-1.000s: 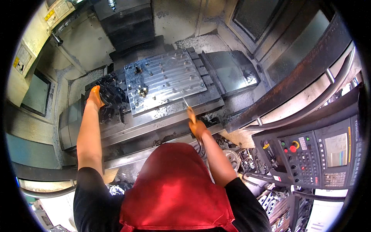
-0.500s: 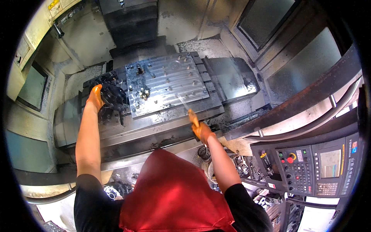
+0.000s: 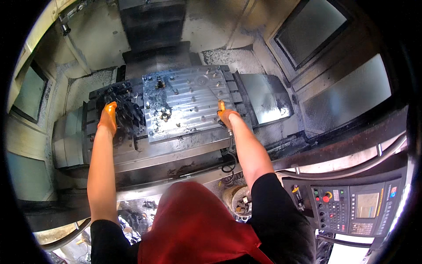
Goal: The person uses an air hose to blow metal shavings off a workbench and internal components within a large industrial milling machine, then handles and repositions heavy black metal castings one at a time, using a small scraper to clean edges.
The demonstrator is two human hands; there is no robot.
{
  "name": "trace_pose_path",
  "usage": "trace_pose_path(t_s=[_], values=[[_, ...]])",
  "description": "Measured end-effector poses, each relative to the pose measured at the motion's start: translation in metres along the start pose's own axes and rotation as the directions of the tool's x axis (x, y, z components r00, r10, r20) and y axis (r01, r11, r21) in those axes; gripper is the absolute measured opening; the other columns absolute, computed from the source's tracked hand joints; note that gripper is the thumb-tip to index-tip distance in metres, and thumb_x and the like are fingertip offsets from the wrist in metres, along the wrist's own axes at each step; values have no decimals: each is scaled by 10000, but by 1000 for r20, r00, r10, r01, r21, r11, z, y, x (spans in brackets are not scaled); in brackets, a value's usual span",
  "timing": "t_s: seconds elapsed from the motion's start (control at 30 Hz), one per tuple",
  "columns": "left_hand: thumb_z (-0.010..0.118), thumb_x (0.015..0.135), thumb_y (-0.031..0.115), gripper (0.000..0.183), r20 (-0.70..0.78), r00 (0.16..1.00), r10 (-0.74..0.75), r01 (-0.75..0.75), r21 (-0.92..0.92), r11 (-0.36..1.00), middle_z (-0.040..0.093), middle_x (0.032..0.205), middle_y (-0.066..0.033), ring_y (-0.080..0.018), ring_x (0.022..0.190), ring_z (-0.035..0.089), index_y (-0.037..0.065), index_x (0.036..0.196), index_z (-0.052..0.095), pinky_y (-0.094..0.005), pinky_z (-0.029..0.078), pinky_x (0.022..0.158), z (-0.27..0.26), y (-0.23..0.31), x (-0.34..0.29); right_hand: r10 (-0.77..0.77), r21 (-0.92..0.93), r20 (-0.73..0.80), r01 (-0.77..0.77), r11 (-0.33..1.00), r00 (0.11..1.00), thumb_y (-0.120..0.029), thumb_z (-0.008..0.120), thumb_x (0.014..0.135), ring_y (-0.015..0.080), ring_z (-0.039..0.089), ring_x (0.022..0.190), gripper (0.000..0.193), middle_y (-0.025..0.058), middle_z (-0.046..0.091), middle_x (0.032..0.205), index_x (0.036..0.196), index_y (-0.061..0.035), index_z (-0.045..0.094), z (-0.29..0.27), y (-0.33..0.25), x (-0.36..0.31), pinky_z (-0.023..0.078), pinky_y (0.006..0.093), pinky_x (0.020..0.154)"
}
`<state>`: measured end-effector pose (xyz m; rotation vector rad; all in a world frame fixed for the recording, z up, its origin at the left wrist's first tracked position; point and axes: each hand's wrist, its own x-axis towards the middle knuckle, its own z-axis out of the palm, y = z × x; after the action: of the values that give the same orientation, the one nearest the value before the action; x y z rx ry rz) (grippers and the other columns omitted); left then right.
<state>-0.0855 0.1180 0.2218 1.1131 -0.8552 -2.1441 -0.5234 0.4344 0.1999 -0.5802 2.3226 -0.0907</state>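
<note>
Plate [image 3: 180,102], silvery, studded with bolts, lay straight ahead at twelve o'clock, a dark fixture [image 3: 130,110] at its nine! Left hand [image 3: 108,118], fingers together, was right up against that fixture; whether it gripped anything, I couldn't tell. And over at the plate's three o'clock, the right hand [image 3: 226,116] was curled around an orange tool [image 3: 221,105], dark hose [image 3: 231,141] hanging below. Control panel [image 3: 336,209] stood at four!
</note>
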Motion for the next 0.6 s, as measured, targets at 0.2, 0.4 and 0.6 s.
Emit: trace_pose_path(t_s=[0.2, 0.4, 0.6], values=[[574, 884, 299, 311, -153, 976, 156, -147, 72, 987, 638, 1132, -54, -232, 1057, 591, 112, 1127, 628, -403, 451, 990, -16, -7, 5, -50, -216, 40, 57, 975, 998, -386, 464, 919, 348, 608, 1150, 490, 183, 615, 1277, 1238, -47, 616, -28, -44, 18, 472, 406, 962], [654, 761, 238, 414, -170, 973, 154, -147, 54, 988, 552, 1170, -40, -213, 1136, 472, 165, 1163, 584, -349, 317, 1062, 1, 1, -19, -115, -316, 8, 111, 942, 993, -473, 439, 932, 305, 569, 1134, 504, 149, 609, 1235, 1217, -82, 579, -24, -45, 42, 441, 389, 958], [572, 869, 219, 164, -308, 944, 117, -123, 0, 992, 610, 896, -10, -167, 843, 523, 179, 1004, 656, -287, 397, 808, 40, -4, -29, -19, -63, -168, 8, 998, 986, -603, 528, 895, 269, 591, 944, 525, 116, 649, 1056, 1014, -101, 620, 0, -15, 5, 454, 390, 837]])
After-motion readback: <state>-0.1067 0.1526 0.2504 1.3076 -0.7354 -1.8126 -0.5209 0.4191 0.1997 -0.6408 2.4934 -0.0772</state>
